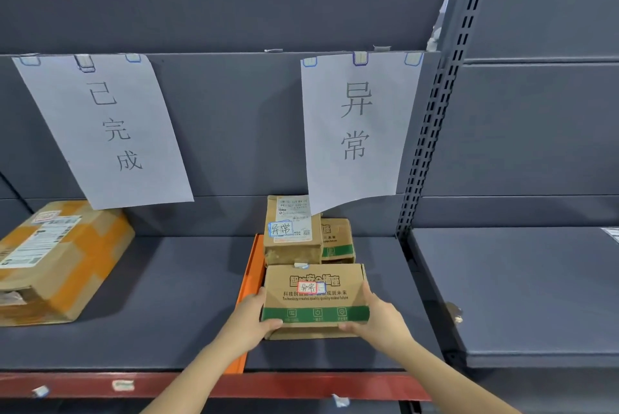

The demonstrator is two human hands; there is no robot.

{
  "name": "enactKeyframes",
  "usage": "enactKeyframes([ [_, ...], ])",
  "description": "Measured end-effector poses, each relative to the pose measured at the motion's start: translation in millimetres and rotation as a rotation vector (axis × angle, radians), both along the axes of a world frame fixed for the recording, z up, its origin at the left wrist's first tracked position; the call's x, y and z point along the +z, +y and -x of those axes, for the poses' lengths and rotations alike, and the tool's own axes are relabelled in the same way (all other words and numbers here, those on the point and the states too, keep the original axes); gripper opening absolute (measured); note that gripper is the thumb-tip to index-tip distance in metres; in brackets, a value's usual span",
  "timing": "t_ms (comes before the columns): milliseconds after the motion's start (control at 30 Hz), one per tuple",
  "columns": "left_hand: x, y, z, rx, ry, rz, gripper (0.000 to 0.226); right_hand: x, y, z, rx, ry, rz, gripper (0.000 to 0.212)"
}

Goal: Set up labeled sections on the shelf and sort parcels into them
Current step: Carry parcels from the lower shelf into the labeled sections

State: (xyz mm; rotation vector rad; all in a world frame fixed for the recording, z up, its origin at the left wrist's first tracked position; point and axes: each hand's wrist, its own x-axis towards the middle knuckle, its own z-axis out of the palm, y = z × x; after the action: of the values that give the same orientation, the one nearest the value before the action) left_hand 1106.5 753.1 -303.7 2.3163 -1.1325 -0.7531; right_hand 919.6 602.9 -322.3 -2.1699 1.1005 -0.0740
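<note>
A brown cardboard parcel (315, 296) with a green band and a small red-framed sticker lies on the grey shelf (174, 279). My left hand (253, 316) grips its left end and my right hand (376, 315) grips its right end. Behind it stand two more parcels: one with a shipping label and a blue-framed sticker (289, 231), and a smaller green-banded box (338, 239). They sit under the right paper sign (355, 125). An orange divider strip (249, 283) lies left of the held parcel. The left paper sign (107, 125) hangs above a large orange-taped parcel (57, 259).
The shelf's red front rail (134, 383) carries bits of torn tape. A perforated upright post (432, 132) separates this bay from the neighbouring grey shelf (522, 289) on the right, where a white label edge shows at the far right.
</note>
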Motion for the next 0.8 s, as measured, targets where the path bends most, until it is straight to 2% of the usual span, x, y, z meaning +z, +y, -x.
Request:
enactKeyframes([
  [167, -0.8, 1.3, -7.1, -0.038, -0.016, -0.024, 0.073, 1.7, 0.9, 1.1, -0.020, 0.016, -0.031, 0.100],
  [267, -1.9, 2.5, -12.0, -0.059, -0.041, 0.005, 0.068, 2.9, 3.3, 2.1, -0.030, -0.023, -0.054, 0.096],
  [467, 5.8, 9.7, -9.7, -0.108, -0.184, 0.014, 0.065, 8.3, 16.7, 2.6, -0.068, -0.053, -0.098, 0.093],
  [633, 17.9, 4.9, 0.0, -0.206, -0.291, 0.057, 0.064, 20.5, 31.1, 8.8, -0.094, -0.131, -0.010, 0.073],
  [800, 38.7, -22.5, 21.0, -0.350, -0.376, 0.174, 0.056, 38.1, 32.1, 44.2, -0.213, -0.153, 0.127, 0.067],
])
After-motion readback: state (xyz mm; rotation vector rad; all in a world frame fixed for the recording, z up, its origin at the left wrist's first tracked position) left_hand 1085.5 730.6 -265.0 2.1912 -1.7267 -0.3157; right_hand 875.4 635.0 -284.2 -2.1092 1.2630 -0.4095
